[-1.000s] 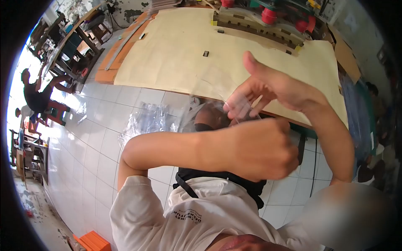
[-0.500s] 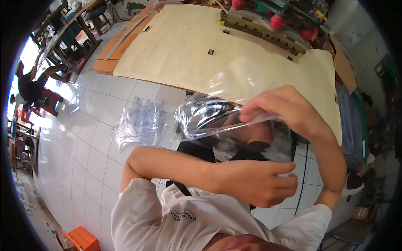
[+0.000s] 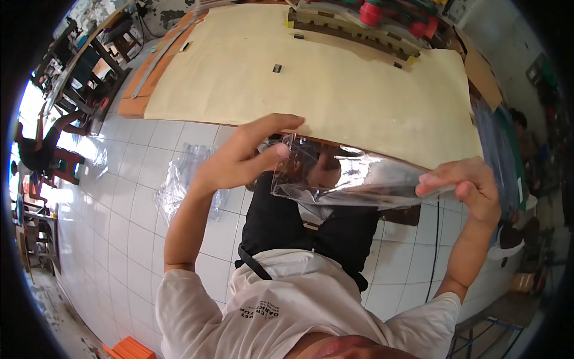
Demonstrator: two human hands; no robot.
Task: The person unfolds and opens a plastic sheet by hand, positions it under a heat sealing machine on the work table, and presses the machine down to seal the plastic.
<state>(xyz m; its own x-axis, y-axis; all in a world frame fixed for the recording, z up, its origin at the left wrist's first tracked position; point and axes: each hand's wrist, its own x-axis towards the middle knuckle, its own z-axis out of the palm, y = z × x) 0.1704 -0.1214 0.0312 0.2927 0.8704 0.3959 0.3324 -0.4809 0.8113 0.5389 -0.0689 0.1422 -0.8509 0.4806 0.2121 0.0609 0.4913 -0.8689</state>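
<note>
A clear plastic bag or sleeve (image 3: 353, 176) stretches sideways between my hands, over my lap at the table's near edge. My right hand (image 3: 469, 182) is closed on its right end, with thumb and fingers pinched together. At the upper left corner of the plastic is my left hand (image 3: 242, 155), its fingers stretched out and the thumb apart from them. The left thumb tip appears to touch the plastic's edge. Reflections make the layers of the plastic hard to tell apart.
A table (image 3: 239, 72) covered in cream sheeting lies ahead, carrying a small dark block (image 3: 277, 69), a metal ruler (image 3: 158, 63) and a machine with red knobs (image 3: 369, 13). Crumpled clear plastic (image 3: 179, 185) rests on the floor tiles at left. Another person (image 3: 39, 146) sits far left.
My left hand has swung from the lower right across to the plastic's left end, opening out. The right hand has moved right and slightly down, and the plastic now lies stretched more level.
</note>
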